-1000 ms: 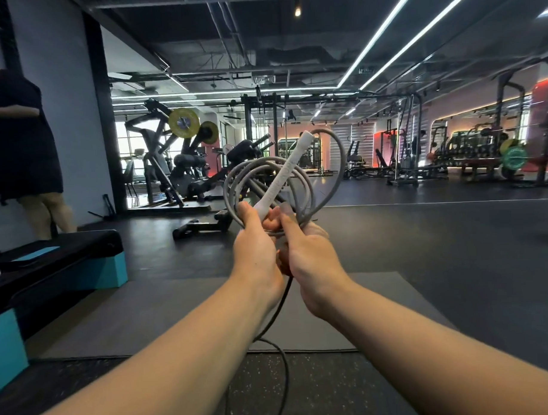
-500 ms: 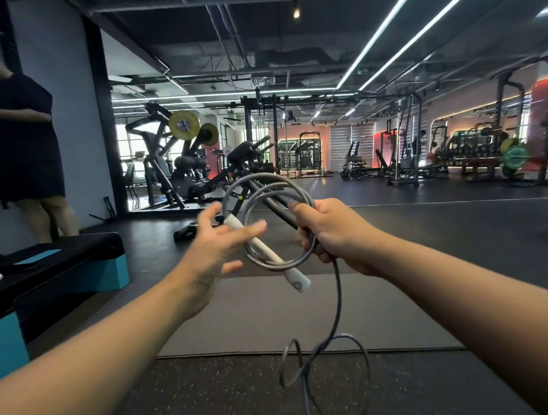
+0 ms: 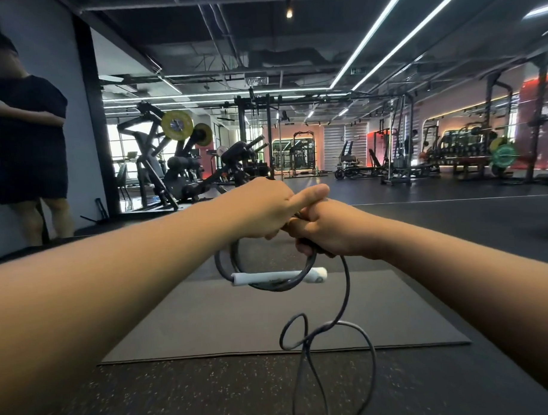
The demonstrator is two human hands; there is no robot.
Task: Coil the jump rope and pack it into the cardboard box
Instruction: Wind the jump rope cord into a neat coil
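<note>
While the coil is only part wound, the jump rope [image 3: 266, 279] is held at mid-frame by both hands, which meet knuckle to knuckle. The left hand [image 3: 260, 211] is curled over the top of the loops; the right hand [image 3: 326, 230] is clenched round the bundled strands. A white handle [image 3: 278, 277] hangs level across the bottom of the coil. The loose tail [image 3: 327, 339] drops from the right hand to the lower centre of the frame, kinked into a small loop and running out of view.

Judged best: the coil is kept pinned by one hand while slack is drawn up evenly by the other, the kink shaken out first so each turn lies flat.

No cardboard box is seen. A grey mat [image 3: 270, 325] lies below the hands, its near edge across the lower frame. A bystander [image 3: 31, 147] stands at upper left, well apart; gym machines [image 3: 178, 167] are set far behind. Open floor lies to the right.
</note>
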